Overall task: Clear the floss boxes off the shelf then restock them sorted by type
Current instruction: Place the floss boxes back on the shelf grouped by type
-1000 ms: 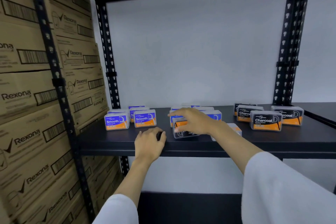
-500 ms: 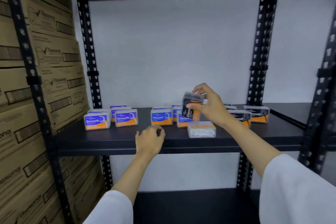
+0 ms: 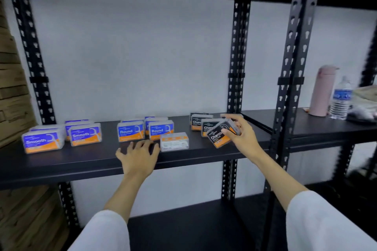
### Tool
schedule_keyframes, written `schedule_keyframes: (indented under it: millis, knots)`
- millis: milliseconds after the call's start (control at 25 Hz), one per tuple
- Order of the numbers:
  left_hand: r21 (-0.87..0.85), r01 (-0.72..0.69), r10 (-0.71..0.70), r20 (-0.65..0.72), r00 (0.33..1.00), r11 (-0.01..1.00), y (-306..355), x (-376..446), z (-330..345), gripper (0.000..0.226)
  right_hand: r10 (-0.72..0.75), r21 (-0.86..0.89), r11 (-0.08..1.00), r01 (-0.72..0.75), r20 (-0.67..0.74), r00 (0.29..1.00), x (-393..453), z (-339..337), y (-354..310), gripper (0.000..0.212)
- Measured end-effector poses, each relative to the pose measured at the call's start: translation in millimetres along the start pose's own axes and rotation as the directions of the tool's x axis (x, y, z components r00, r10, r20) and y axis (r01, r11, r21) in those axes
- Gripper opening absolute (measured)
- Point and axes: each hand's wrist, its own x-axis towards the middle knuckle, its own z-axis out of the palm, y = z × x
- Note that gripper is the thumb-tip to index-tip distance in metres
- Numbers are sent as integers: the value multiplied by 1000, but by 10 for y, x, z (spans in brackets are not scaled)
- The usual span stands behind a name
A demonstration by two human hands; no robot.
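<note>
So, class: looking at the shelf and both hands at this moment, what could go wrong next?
1. The right hand holds the tilted Charcoal box close to the standing Charcoal boxes; setting it down could knock them over.
2. The unlabelled box lies near the Round boxes, so it might be sorted wrongly.
3. The left hand rests on the shelf edge beside it and could nudge it.

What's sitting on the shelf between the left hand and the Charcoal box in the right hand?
In the head view, one clear floss box, label turned away, lies between the left hand and the held Charcoal box.
</note>
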Motion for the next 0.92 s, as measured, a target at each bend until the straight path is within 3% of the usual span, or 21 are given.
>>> schedule_keyframes:
  millis: [240, 360, 520, 800, 920]
  knots:
    - [3, -28, 28, -24, 999, 1000, -25, -4, 28, 37, 63, -213, 973, -87, -117, 991, 11, -300, 255, 36]
    - [0, -36, 35, -52, 998, 999, -33, -3, 54, 36, 57, -435, 891, -128, -173, 983, 116, -297, 379, 36]
    - [4, -45, 45, -80, 996, 999, -42, 2, 81, 34, -118, -685, 728, 35, -74, 990, 217, -127, 396, 45]
    - [-2, -63, 62, -59, 996, 998, -61, 19, 75, 34, -72, -702, 711, -43, -133, 989, 356, -65, 506, 44]
    - [-153, -66, 57, -61, 997, 986, -60, 33, -7, 28, -158, -699, 715, 23, -129, 979, 329, 19, 427, 44]
